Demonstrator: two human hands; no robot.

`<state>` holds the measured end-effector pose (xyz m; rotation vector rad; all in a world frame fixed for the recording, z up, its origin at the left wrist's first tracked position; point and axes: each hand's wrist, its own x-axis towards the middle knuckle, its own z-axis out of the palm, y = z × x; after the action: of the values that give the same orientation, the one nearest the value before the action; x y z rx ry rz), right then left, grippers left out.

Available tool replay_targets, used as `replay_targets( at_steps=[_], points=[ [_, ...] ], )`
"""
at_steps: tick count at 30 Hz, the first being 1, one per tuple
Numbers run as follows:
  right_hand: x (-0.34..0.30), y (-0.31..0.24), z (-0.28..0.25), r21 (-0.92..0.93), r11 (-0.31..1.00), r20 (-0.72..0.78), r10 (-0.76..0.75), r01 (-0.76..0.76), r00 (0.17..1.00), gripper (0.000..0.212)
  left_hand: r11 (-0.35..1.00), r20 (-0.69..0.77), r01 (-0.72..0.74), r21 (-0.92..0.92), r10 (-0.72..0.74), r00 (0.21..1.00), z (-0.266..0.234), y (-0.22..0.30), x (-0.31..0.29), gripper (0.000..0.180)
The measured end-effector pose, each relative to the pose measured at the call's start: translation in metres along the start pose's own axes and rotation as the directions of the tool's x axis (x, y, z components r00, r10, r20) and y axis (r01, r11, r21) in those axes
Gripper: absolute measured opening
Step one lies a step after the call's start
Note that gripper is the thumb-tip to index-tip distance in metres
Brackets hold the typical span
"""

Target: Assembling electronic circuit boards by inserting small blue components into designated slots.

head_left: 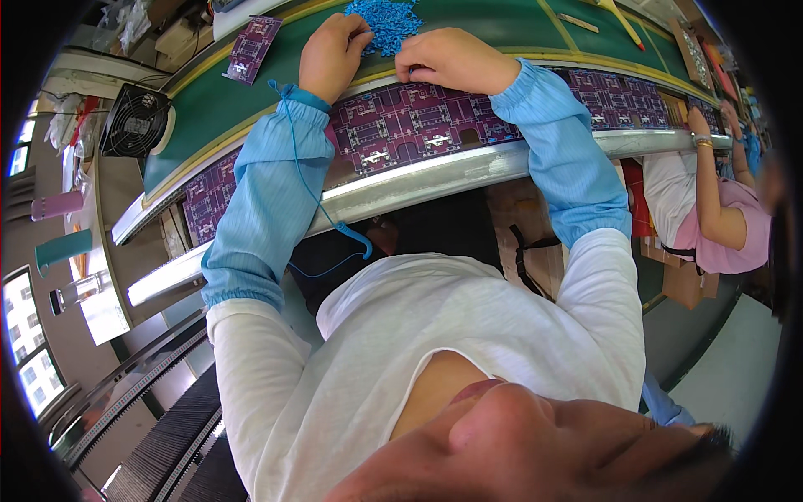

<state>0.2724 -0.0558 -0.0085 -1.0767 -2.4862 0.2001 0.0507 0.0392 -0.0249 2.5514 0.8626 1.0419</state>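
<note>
A heap of small blue components (386, 27) lies on the green bench top between my two hands. My left hand (335, 54) is at the heap's left edge with its fingers curled together; what they pinch, if anything, is hidden. To the right of the heap, my right hand (456, 60) bends down over the far edge of a purple circuit board (401, 125). Its fingers are closed, and what is in them is too small to name. The board lies in the metal rail in front of me, with silvery pads and cut-outs. A blue wrist strap (314, 99) with a coiled cord circles my left wrist.
A separate purple board (253, 50) lies at the far left of the green surface. Beside it stands a black fan (134, 120). More boards (619, 100) line the metal rail (427, 176) rightward. A yellow-handled tool (623, 23) lies far right; a co-worker's arm (711, 184) reaches in nearby.
</note>
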Motion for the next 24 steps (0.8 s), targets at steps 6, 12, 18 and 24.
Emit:
replay_targets(
  at_steps=[6, 12, 18, 24],
  points=[
    [0.001, -0.003, 0.002, -0.031, 1.0, 0.027, -0.001, 0.002, 1.0, 0.005, 0.998, 0.0, 0.047, -0.043, -0.047, 0.999, -0.001, 0.0, 0.0, 0.012],
    [0.004, -0.006, 0.004, -0.052, 0.999, 0.033, 0.006, -0.004, 0.999, 0.006, 0.99, -0.016, 0.058, -0.126, -0.06, 0.998, -0.019, 0.003, -0.004, 0.011],
    [0.002, -0.005, -0.002, -0.048, 0.999, 0.056, 0.013, -0.011, 0.998, 0.011, 0.983, 0.217, 0.123, -0.14, -0.091, 0.972, -0.06, 0.013, -0.027, 0.009],
    [-0.001, 0.014, -0.016, 0.025, 1.0, -0.116, -0.016, 0.019, 0.993, 0.014, 0.984, 0.345, 0.094, -0.152, -0.037, 0.938, -0.062, 0.027, -0.046, 0.014]
  ],
)
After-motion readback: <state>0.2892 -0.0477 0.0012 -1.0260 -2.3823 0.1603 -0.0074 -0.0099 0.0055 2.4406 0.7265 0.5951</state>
